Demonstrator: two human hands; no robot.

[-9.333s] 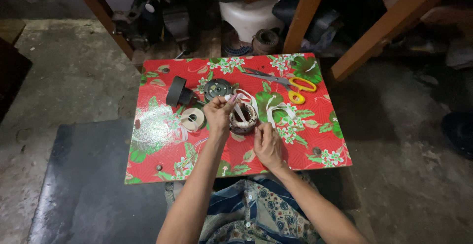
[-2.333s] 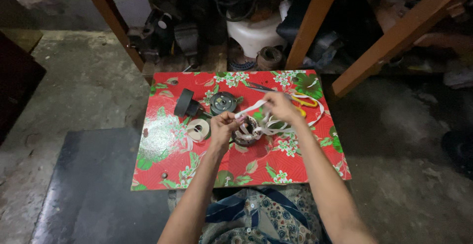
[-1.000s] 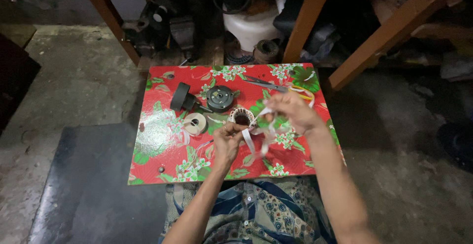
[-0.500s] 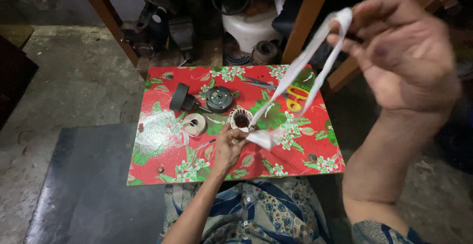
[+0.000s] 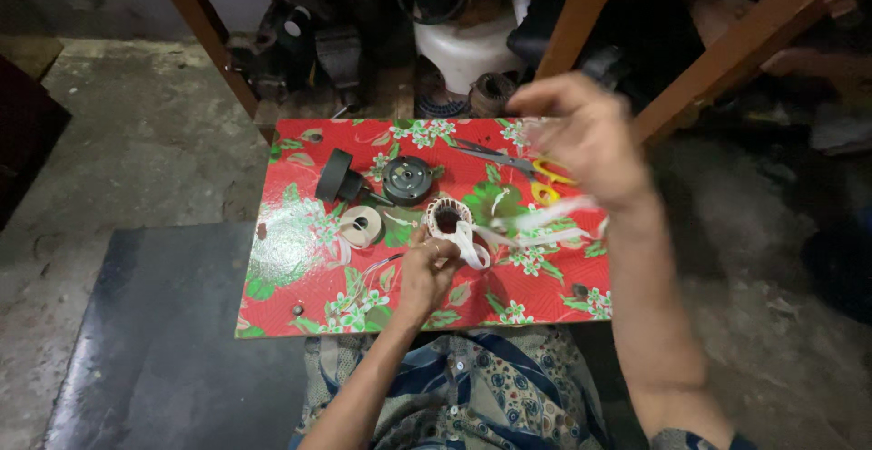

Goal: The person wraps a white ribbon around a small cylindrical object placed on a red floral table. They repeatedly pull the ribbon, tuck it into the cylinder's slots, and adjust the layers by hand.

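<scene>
Red floral cloth covers the bench [image 5: 300,268]. Left hand [image 5: 427,264] grips the wound coil [image 5: 448,220] at centre. Right hand [image 5: 586,132], raised at 1 o'clock, pinches white tape [image 5: 536,227] taut. Risk: overpull could tear the tape or tip the coil onto scissors [image 5: 531,167].

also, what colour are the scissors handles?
Yellow, on the scissors lying on the table; head view.
</scene>
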